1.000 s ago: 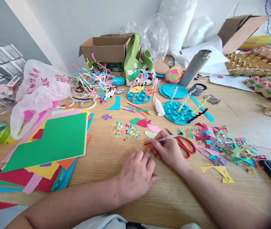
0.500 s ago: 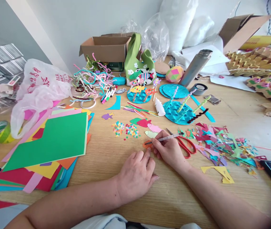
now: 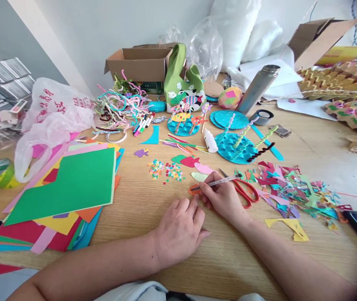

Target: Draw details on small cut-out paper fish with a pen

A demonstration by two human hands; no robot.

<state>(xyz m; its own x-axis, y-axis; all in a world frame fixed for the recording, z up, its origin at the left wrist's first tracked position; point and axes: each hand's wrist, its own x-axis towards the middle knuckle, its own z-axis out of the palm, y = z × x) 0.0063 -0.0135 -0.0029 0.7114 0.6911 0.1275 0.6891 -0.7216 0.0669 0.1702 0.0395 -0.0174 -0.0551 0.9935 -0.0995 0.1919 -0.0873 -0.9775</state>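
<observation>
My right hand (image 3: 224, 196) pinches a slim grey pen (image 3: 220, 181), its tip resting on a small orange paper fish (image 3: 193, 190) that my fingers partly cover. Below the fish, my left hand (image 3: 181, 228) lies on the table with fingers slightly apart and bent, the fingertips at the fish's lower edge. Just above are a pale green paper fish (image 3: 199, 176), a pink one (image 3: 203, 168), a red one (image 3: 189, 161) and a dark green one (image 3: 177, 159). Red-handled scissors (image 3: 250, 193) lie partly behind my right hand.
Coloured paper sheets (image 3: 80, 179) are stacked at left. Confetti dots (image 3: 173, 171) and a purple paper fish (image 3: 141, 153) lie ahead. Beyond stand a white glue bottle (image 3: 210, 141), a blue disc with pipe cleaners (image 3: 235, 148) and a steel flask (image 3: 258, 90). Paper scraps (image 3: 304, 192) spread at right.
</observation>
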